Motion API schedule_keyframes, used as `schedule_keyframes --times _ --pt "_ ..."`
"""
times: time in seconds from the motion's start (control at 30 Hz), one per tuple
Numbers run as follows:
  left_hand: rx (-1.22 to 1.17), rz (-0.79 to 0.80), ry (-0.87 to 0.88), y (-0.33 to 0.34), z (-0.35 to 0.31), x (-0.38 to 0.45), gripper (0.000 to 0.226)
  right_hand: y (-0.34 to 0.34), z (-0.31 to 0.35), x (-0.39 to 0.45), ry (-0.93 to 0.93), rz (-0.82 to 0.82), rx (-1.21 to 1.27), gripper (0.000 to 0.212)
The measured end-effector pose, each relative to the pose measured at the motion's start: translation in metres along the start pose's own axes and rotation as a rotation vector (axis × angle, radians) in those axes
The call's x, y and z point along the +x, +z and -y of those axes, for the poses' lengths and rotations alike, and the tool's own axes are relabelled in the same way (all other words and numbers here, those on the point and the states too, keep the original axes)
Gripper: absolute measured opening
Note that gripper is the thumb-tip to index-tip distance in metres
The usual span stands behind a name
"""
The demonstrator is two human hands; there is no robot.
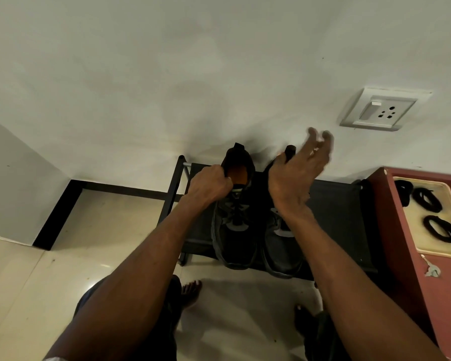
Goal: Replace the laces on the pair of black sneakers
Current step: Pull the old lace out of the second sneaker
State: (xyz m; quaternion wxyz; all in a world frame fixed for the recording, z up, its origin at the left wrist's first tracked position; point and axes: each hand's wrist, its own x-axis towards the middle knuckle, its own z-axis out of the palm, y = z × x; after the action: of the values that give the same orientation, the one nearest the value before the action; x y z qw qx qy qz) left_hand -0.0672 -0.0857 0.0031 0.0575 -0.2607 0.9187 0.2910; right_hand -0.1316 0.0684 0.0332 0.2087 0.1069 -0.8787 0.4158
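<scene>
Two black sneakers (255,227) stand side by side, heels to the wall, on a low black shoe rack (341,204). The left hand (210,185) has its grip pinched on the collar of the left sneaker (236,217), beside its orange insole. The right hand (297,173) hovers over the right sneaker (279,241), grip spread and holding nothing. Right of that open grip, coiled black laces (439,227) lie on a cream tray (425,246) atop a red cabinet (412,256). A wall socket (383,109) sits above it.
</scene>
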Motion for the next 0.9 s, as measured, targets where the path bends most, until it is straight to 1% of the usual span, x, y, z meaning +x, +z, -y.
schedule_keyframes --times 0.03,0.1,0.13,0.2,0.27,0.37,0.47,0.53,0.67,0.77,0.8,0.83,0.9 --pt "0.001 -0.006 -0.003 0.000 -0.001 -0.001 0.031 0.001 0.001 -0.007 -0.033 0.139 -0.036 0.053" --pt "0.010 -0.022 -0.024 0.000 -0.002 -0.002 0.032 0.006 0.002 -0.020 0.016 0.428 -0.061 0.049" --pt "0.008 -0.026 -0.035 0.000 -0.002 -0.003 0.035 0.010 0.001 -0.026 0.053 0.531 -0.091 0.049" --pt "-0.009 -0.018 -0.049 0.000 -0.001 -0.003 0.040 0.018 -0.004 -0.035 0.076 0.648 -0.135 0.050" --pt "-0.013 -0.012 -0.057 -0.001 -0.003 -0.005 0.041 0.022 -0.005 -0.039 0.109 0.688 -0.111 0.049" --pt "-0.025 -0.009 -0.077 -0.002 -0.005 -0.006 0.036 0.024 -0.006 -0.035 0.119 0.707 -0.068 0.045" --pt "-0.130 0.015 -0.140 -0.006 0.002 -0.007 0.025 0.018 -0.015 -0.028 0.161 0.695 -0.070 0.036" --pt "-0.182 0.021 -0.159 -0.008 0.009 -0.009 0.024 0.015 -0.021 -0.027 0.220 0.695 -0.043 0.034" --pt "-0.125 -0.101 -0.105 -0.001 0.006 -0.016 0.029 0.016 -0.026 -0.027 0.219 0.694 0.023 0.045" --pt "-0.071 -0.245 0.068 0.009 -0.006 -0.024 0.014 0.019 -0.032 -0.026 0.140 0.696 0.066 0.056" --pt "-0.080 -0.231 0.130 0.012 -0.007 -0.023 0.026 0.021 -0.034 -0.026 0.131 0.703 0.072 0.056" --pt "-0.095 -0.168 0.191 0.016 -0.009 -0.020 0.034 0.022 -0.034 -0.026 0.127 0.711 0.081 0.054" --pt "-0.033 0.008 0.246 0.019 -0.011 -0.016 0.032 0.023 -0.034 -0.025 0.129 0.729 0.098 0.046"
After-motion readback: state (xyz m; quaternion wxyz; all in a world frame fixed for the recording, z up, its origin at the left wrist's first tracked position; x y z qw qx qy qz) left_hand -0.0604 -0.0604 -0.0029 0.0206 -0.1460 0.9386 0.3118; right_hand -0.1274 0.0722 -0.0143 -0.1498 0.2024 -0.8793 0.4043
